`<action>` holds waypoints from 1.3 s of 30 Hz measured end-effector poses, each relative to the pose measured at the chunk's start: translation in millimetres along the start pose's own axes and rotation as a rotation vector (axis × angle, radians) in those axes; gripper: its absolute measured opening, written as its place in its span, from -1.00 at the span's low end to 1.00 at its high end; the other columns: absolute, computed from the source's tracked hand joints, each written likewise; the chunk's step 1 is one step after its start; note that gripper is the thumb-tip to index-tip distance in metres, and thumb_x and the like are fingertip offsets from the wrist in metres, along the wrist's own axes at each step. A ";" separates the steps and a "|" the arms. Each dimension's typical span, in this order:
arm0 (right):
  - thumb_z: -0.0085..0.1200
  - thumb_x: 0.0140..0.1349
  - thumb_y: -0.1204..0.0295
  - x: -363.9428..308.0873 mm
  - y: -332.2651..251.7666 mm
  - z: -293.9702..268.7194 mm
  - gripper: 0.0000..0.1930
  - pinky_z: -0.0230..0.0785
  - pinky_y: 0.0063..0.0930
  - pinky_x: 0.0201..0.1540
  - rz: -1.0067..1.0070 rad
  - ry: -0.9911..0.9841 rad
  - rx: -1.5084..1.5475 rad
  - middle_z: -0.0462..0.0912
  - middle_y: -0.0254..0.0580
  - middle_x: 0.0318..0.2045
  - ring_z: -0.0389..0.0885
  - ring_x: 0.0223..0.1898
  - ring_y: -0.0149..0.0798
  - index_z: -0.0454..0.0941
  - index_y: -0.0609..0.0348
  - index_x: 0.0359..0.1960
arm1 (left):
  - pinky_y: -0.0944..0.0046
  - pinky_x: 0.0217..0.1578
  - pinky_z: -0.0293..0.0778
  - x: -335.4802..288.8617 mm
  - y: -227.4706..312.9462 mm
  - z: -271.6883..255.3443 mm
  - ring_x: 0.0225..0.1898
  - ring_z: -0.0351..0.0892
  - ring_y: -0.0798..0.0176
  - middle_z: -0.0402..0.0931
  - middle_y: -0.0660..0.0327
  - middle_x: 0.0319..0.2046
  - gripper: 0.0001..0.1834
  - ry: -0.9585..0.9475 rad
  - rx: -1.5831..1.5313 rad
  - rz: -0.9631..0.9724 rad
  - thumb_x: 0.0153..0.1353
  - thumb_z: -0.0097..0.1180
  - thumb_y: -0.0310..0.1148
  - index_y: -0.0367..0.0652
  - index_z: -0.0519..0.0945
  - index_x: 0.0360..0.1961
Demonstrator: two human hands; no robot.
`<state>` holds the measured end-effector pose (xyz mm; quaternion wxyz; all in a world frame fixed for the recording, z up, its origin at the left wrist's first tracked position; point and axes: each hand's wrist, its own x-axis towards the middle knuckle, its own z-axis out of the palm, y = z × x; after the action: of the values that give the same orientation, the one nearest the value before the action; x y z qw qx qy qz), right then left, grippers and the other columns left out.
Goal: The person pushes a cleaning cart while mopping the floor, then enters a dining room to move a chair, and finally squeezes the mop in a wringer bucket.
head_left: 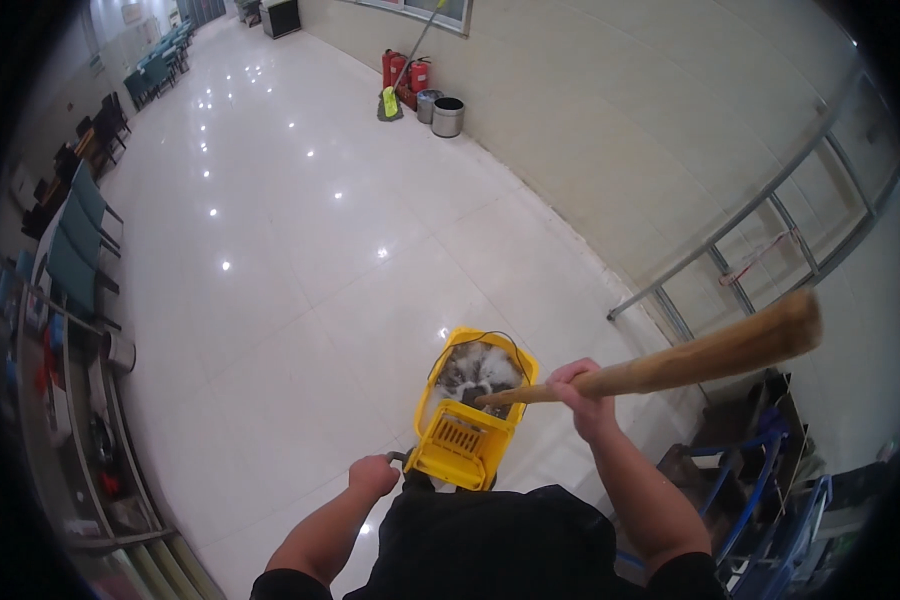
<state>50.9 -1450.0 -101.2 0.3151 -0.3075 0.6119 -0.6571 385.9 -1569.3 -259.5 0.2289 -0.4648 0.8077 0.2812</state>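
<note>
- The left grip was clenched, apparently around the end of a dark handle; the bucket was best steadied there with even pressure, lest it be rolled or tipped.
- The yellow bucket was set on the floor, short of the floor's right edge along the wall; its slotted wringer, at the end nearer the body, was best left unknocked.
- The mop head was seen in sudsy water inside the bucket; short, slow strokes were judged best, so that it would be wetted evenly and splashes avoided.
- The right grip was clasped around the wooden pole, which was tilted up to the right; its free end was best guided clear of the body and the metal frame.
- Counted from the left: at least three teal chairs, one metallic bin, one second mop, three red extinguishers, two wall-side bins, one bucket, one wringer, one wooden pole and one frame were made out.
</note>
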 end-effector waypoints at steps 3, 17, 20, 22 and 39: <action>0.14 0.05 0.59 -6.9 27.8 -4.6 -0.84 0.39 -0.46 -0.10 -0.007 -0.100 -0.132 0.56 -0.22 -0.38 0.51 -0.25 -0.36 0.40 0.15 -0.39 | 0.03 -0.20 0.54 1.5 -1.6 3.2 -0.23 0.62 -0.03 0.63 0.03 -0.33 -0.66 0.000 -0.007 0.007 0.05 0.01 -0.12 -0.11 0.66 -0.32; 0.18 -0.04 0.63 6.3 -81.0 -4.5 -0.86 0.40 -0.52 -0.21 -0.123 0.129 -0.022 0.56 -0.28 -0.44 0.52 -0.33 -0.40 0.48 0.17 -0.47 | 0.01 -0.19 0.53 15.3 -13.0 19.7 -0.23 0.62 -0.05 0.63 0.02 -0.33 -0.64 -0.023 0.040 -0.008 0.06 0.01 -0.10 -0.14 0.66 -0.33; 0.19 -0.04 0.62 -0.5 -121.5 -5.9 -0.86 0.41 -0.51 -0.22 -0.187 0.116 -0.034 0.56 -0.27 -0.46 0.52 -0.35 -0.40 0.48 0.18 -0.45 | 0.04 -0.19 0.53 15.2 -12.4 17.2 -0.20 0.61 -0.04 0.63 0.02 -0.30 -0.63 -0.039 0.086 0.013 0.06 -0.02 -0.12 -0.14 0.64 -0.28; 0.21 -0.01 0.62 -5.3 -131.8 -10.0 -0.85 0.41 -0.53 -0.23 -0.220 0.049 0.003 0.56 -0.28 -0.44 0.52 -0.35 -0.42 0.49 0.18 -0.43 | 0.04 -0.19 0.53 16.1 -12.9 17.4 -0.21 0.61 -0.04 0.63 0.02 -0.31 -0.64 -0.036 0.101 0.022 0.06 -0.02 -0.12 -0.15 0.64 -0.29; 0.21 0.05 0.43 -9.5 36.5 16.2 -0.86 0.38 -0.49 -0.19 -0.148 -0.072 -0.456 0.54 -0.31 -0.39 0.52 -0.29 -0.39 0.48 0.13 -0.46 | 0.04 -0.19 0.52 17.9 -13.3 18.0 -0.25 0.61 -0.05 0.63 0.03 -0.35 -0.66 -0.041 0.159 0.025 0.05 0.02 -0.12 -0.14 0.66 -0.36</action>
<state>70.8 -1454.3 -136.7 0.2105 -0.4378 0.7085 -0.5119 391.2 -1573.9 -287.2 0.2779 -0.4294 0.8284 0.2283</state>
